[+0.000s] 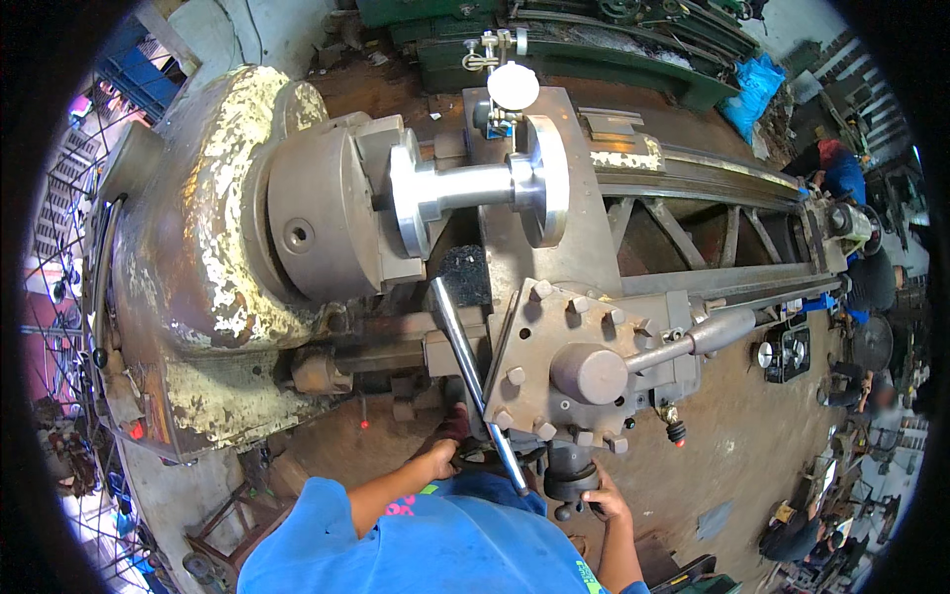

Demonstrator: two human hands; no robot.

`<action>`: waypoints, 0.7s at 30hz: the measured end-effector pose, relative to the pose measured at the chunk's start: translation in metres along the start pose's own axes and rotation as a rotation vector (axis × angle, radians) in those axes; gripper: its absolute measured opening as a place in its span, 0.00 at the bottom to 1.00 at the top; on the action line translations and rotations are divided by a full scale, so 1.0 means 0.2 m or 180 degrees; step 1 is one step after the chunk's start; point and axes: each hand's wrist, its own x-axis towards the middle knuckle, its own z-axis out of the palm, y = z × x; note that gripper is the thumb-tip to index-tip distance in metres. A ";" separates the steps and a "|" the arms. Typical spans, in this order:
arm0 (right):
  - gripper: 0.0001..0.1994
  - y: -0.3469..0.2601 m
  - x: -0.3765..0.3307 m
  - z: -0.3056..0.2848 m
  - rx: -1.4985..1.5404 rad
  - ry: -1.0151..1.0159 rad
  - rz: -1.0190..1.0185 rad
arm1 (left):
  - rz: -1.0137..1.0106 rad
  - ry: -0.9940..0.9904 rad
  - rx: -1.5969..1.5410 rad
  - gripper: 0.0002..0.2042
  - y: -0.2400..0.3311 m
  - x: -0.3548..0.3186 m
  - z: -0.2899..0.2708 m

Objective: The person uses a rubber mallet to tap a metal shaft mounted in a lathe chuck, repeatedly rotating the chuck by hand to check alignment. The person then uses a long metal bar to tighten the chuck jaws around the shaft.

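**First:** Head view puts us right over the lathe (pixel 198 257), looking down along its bed. Our left hand (pixel 440 457) sits low at the carriage, near the handwheel — what do we make of the fingers?

**Second:** They curl downward around something dark at the front of the apron, but the grip itself is hidden under the wrist, so we cannot tell whether they clamp it or only rest there. Our right hand (pixel 604 503) is plainer: its fingers wrap the dark knobbed crank handle (pixel 571 485) just below the tool post (pixel 579 371).

**First:** And the workpiece?

**Second:** The shiny flanged metal part (pixel 480 188) is held in the grey chuck (pixel 322 223), lying level along the spindle line, one flange against the chuck jaws and the other out toward the bed. A dial indicator (pixel 513 87) with a white face stands just behind it; whether its tip touches the flange, we cannot tell.

**First:** A long bright steel bar (pixel 475 386) slants from under the part down toward our hands.

**Second:** Yes — beside the studded block of the tool post, whose lever (pixel 693 342) points right. Our blue sleeves (pixel 396 544) fill the lower edge, and another person in blue (pixel 841 173) stands far off by the tailstock end.
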 end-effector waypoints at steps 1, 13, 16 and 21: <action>0.62 -0.04 0.00 0.03 -0.0154 -0.0004 0.0049 | -0.0036 0.0085 -0.0175 0.17 0.00 -0.04 0.02; 0.60 -0.21 -0.22 0.39 -0.2424 0.1344 -0.0676 | -0.0045 0.0545 0.0165 0.14 0.07 -0.44 0.27; 0.54 -0.15 -0.14 0.18 -0.1496 0.0712 -0.0766 | -0.0035 0.0544 0.0140 0.14 0.03 -0.51 0.32; 0.42 -0.12 -0.14 0.10 -0.0931 0.0277 0.0321 | 0.0055 0.0872 0.0105 0.14 0.00 -0.46 0.32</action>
